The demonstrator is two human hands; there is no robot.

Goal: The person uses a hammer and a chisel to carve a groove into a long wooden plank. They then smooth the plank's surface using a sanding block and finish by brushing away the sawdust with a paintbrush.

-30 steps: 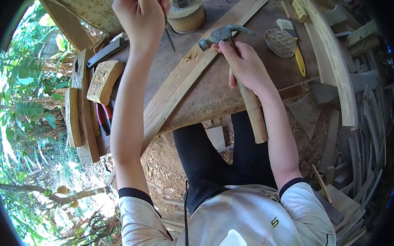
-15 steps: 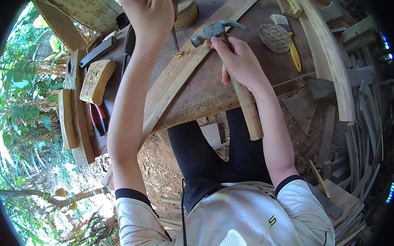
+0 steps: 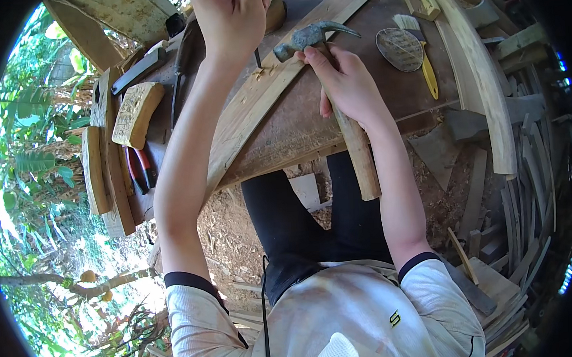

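Observation:
My left hand (image 3: 231, 24), at the top edge of the view, is closed around a chisel; only the narrow metal blade (image 3: 258, 60) shows beside the wrist, its handle hidden. The blade's tip meets a long wooden plank (image 3: 266, 99), where small chips lie around a cut. In my right hand (image 3: 349, 86) is a claw hammer (image 3: 312, 40), gripped high on its wooden handle, close under the head. The hammer head hangs over the plank, a little right of the blade and apart from it.
Left on the workbench (image 3: 375, 98) lie a curved wood block (image 3: 136, 115), red-handled pliers (image 3: 139, 169) and a dark bar (image 3: 139, 71). A yellow-handled brush (image 3: 428, 70) and an oval mesh piece (image 3: 400, 50) lie right. A long curved timber (image 3: 482, 74) lines the right side.
My left hand has shifted slightly right and turned, and the chisel blade stands more upright on the plank. The hammer has moved a little up and left.

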